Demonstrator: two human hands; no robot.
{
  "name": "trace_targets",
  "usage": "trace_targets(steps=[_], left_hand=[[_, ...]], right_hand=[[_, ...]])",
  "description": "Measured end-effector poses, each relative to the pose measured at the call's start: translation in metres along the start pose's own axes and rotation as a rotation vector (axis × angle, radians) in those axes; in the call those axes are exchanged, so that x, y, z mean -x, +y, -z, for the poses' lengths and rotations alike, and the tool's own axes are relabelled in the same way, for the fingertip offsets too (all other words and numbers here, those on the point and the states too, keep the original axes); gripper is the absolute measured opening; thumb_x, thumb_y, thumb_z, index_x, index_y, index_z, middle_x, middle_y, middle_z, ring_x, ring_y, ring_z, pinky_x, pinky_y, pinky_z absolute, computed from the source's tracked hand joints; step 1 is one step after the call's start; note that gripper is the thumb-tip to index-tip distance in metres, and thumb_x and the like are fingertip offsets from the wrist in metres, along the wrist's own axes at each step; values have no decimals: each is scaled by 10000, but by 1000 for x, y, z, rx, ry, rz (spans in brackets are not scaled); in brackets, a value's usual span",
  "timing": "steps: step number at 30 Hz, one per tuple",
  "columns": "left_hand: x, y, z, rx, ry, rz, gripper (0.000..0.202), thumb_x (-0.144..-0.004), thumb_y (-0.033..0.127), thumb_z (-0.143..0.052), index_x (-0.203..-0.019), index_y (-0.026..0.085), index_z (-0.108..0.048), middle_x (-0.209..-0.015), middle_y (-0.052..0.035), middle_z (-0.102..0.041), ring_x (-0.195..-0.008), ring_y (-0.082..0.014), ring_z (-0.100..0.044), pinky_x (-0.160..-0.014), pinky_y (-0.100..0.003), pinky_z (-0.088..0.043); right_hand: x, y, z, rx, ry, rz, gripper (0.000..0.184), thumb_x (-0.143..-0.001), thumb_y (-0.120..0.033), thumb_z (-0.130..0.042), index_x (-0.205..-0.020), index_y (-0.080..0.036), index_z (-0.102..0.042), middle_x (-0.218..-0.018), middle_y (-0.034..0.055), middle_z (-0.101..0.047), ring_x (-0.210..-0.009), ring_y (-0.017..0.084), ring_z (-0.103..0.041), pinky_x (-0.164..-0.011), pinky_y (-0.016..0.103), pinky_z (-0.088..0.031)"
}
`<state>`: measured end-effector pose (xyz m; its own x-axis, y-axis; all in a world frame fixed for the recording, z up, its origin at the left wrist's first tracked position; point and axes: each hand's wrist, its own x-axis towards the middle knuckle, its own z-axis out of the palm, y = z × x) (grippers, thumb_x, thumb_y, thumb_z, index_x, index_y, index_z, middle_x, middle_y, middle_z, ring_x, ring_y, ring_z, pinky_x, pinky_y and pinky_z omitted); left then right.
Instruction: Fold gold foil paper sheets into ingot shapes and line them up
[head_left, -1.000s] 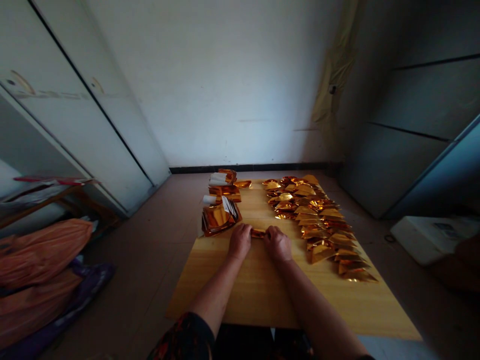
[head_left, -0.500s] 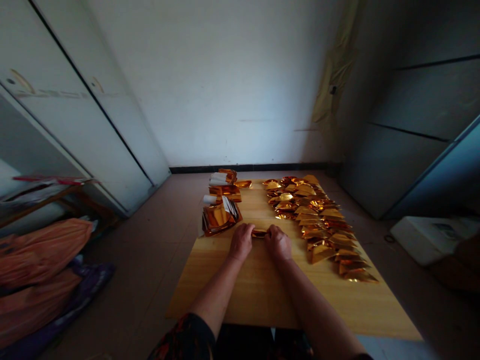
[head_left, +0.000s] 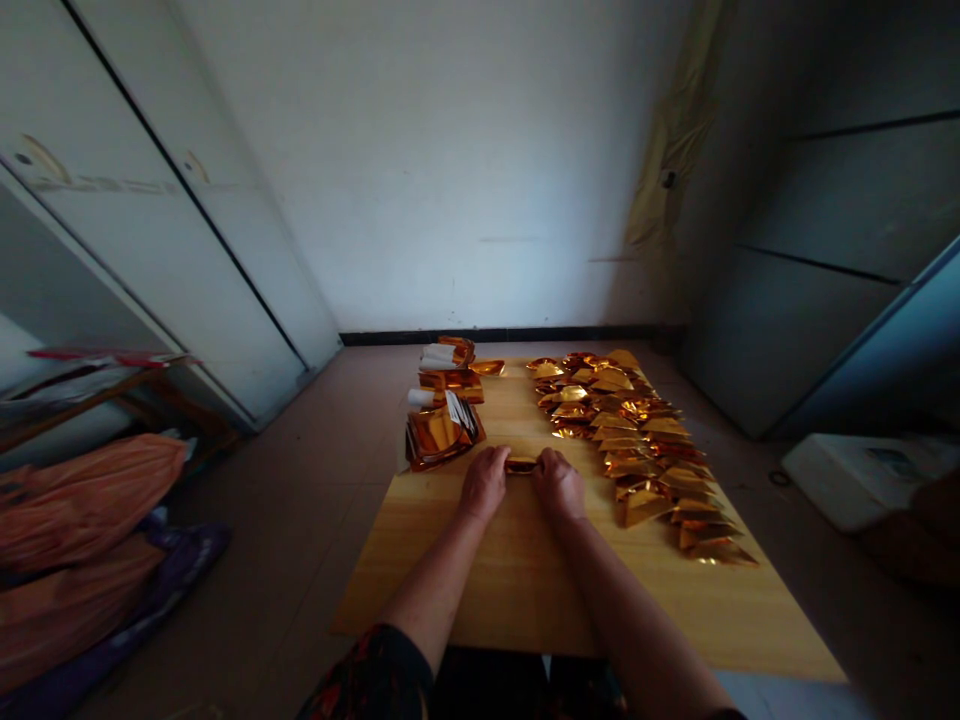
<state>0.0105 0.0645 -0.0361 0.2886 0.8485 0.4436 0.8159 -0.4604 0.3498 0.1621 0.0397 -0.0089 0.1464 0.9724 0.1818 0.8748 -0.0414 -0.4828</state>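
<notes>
Between my two hands is a small folded piece of gold foil paper (head_left: 521, 465), low over the wooden board. My left hand (head_left: 486, 482) is closed on its left end, and my right hand (head_left: 559, 484) grips the right end; the fingers cover both ends. To the left lies a stack of gold foil sheets (head_left: 444, 436) with white edges showing. On the right, many folded gold foil pieces (head_left: 645, 440), pointed like ingots, lie in overlapping rows.
The wooden board (head_left: 510, 590) stands low before me. More foil sheets (head_left: 450, 385) and a rolled white paper lie at its far left. A white wall (head_left: 450, 200) rises behind, cabinets (head_left: 172, 220) at left, a white box (head_left: 847, 480) on the floor at right.
Almost nothing differs. The folded foil between my hands shows slightly more of its shiny face; both hands keep their place and grip.
</notes>
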Motion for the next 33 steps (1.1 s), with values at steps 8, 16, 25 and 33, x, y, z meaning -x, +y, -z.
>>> trace_targets(steps=[8, 16, 25, 33], left_hand=[[-1, 4, 4, 70, 83, 33, 324, -796, 82, -479, -1102, 146, -562, -993, -111, -651, -965, -224, -600, -885, -367, -504], [-1, 2, 6, 217, 74, 90, 378, -747, 58, -475, -1085, 183, -589, -1049, -77, -663, -998, -201, -609, -933, -353, -490], [-3, -1, 3, 295, 112, 200, 351, -745, 62, -505, -1059, 188, -598, -988, -57, -676, -855, -164, -634, -841, -308, -514], [-3, 0, 7, 304, 96, 230, 237, -706, 66, -538, -899, 177, -618, -832, -32, -670, -789, -154, -625, -760, -276, -500]], right_hand=[[-1, 7, -7, -144, 124, 35, 116, -766, -139, -481, -768, -184, -588, -761, 23, -608, -616, 117, -481, -549, 220, -272], [-5, 13, -11, -259, 191, 68, 121, -738, -170, -462, -718, -187, -580, -723, 35, -619, -639, 138, -525, -579, 217, -345], [-8, 25, -14, -436, 178, 151, 146, -706, -282, -471, -721, -188, -583, -709, 49, -633, -630, 158, -554, -611, 246, -420], [-10, 27, -10, -542, 204, 88, 199, -715, -365, -472, -667, -197, -568, -651, 38, -621, -596, 159, -548, -589, 254, -433]])
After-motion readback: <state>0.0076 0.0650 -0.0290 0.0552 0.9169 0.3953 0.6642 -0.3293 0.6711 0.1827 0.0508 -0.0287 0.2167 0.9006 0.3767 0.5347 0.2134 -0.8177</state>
